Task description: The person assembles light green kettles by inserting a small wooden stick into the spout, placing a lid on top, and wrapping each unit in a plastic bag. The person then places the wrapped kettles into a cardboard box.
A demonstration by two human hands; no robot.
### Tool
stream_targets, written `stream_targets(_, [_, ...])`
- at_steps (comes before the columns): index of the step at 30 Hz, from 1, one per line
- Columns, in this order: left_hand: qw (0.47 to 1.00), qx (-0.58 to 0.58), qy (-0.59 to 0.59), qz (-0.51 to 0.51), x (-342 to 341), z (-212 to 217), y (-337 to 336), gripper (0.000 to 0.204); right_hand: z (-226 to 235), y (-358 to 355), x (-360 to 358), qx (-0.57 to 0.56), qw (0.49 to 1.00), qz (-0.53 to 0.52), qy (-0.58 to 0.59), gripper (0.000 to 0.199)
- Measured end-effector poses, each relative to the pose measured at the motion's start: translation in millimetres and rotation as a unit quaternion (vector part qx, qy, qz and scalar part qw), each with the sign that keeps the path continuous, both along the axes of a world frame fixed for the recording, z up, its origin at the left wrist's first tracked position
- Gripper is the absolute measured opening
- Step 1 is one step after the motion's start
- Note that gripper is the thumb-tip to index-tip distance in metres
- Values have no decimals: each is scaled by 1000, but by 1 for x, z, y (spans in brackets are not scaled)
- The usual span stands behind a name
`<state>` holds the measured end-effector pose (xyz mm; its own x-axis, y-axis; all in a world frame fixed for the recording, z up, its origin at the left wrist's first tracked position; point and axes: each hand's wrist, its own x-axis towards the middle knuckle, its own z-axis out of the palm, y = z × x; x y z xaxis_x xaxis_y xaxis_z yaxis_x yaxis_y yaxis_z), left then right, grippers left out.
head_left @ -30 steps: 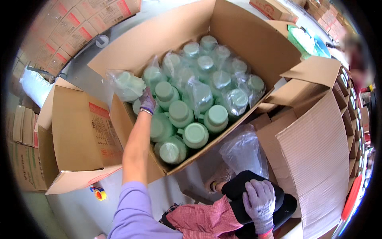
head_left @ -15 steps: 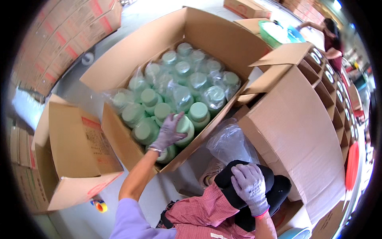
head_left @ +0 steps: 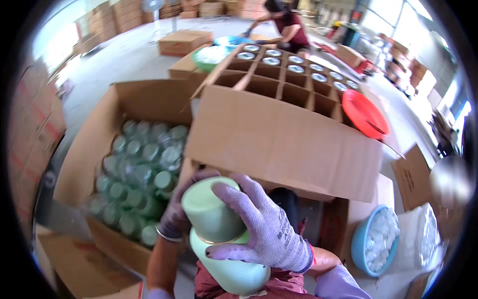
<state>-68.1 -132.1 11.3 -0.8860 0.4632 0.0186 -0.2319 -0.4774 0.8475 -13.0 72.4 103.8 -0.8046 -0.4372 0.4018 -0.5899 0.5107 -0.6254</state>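
I am clamping 1 glossy, pale-green, round-shouldered bottle (head_left: 219,226) between my purple-grey-gloved left hand (head_left: 176,212) and right hand (head_left: 274,231), judging that even pressure is best preventing slips.

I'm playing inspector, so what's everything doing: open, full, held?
Pale green rounded flask: held, capped, tilted.
Left purple knit-gloved hand: against the flask.
Right purple knit-gloved hand: gripping the flask.
Large brown cardboard box: open, holding green flasks.
Brown divided cardboard box: open, partly filled.
Nearest round blue plastic bowl: heaped with white pieces.
Round red plastic basin: tilted.
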Motion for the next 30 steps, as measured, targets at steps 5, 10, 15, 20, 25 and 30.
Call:
stream_targets(5, [991, 81, -81, -75, 54, -73, 106, 93, -71, 54, 40, -55, 992, -109, -31, 72])
stream_targets(10, [989, -117, 32, -91, 91, -87, 129, 82, -100, 82, 31, -284, 904, 171, -269, 50])
stream_targets(15, [968, 104, -56, -224, 83, -60, 111, 113, -58, 124, -20, -496, 835, 32, -236, 69])
stream_targets(20, [951, 32, -91, -295, 69, -46, 78, 112, 18, 283, -132, -237, 889, -335, 203, 41])
stream_targets(25, [951, -135, -82, -266, 55, -60, 95, 87, 11, 432, -214, 125, 798, -565, 171, 32])
stream_targets(30, [955, -147, -53, -251, 56, -35, 116, 77, 5, 414, -247, 458, 695, -539, 127, 32])
